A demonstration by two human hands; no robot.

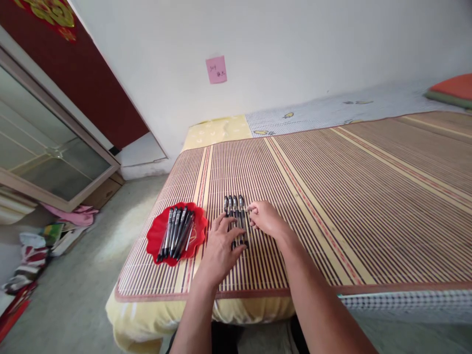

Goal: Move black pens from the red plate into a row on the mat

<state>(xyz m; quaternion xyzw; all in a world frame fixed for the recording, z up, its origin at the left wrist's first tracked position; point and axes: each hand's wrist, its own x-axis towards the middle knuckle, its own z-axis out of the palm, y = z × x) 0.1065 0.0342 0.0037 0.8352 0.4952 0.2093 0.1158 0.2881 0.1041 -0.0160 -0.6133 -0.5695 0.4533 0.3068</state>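
Several black pens (233,205) lie side by side in a row on a striped bamboo mat (332,196). My left hand (221,246) rests flat on the lower ends of these pens, fingers spread. My right hand (264,219) sits just right of the row, fingers curled, its fingertips pinching the rightmost pen near its top. To the left, a red scalloped plate (157,233) holds several more black pens (176,233) bunched together.
The mat covers a bed with a yellow sheet (217,132) against a white wall. A pink note (216,69) is stuck on the wall. Folded orange and green bedding (452,90) lies far right. Clothes and clutter (44,241) cover the floor at left by a glass-fronted cabinet (44,142).
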